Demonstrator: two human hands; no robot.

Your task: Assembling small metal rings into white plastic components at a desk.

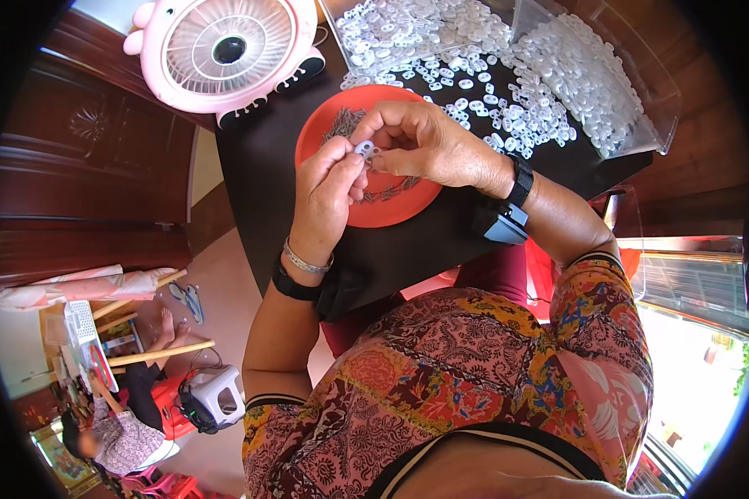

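My left hand (329, 187) pinches a small white plastic piece with holes (364, 148) between thumb and fingertips. Close against it, my right hand (433, 143) has its thumb and fingers drawn together; whatever lies between them is too small to make out. Both hands are over a round orange-red plate (420, 206). Small grey metal pins or screws (341, 125) are scattered in the plate, partly covered by my hands.
Beyond the plate, many similar white pieces (528, 116) lie loose on the dark table (262, 179), beside clear bins (599, 91) full of them. A pink fan (229, 50) stands at the far left. Another person (129, 441) sits at lower left.
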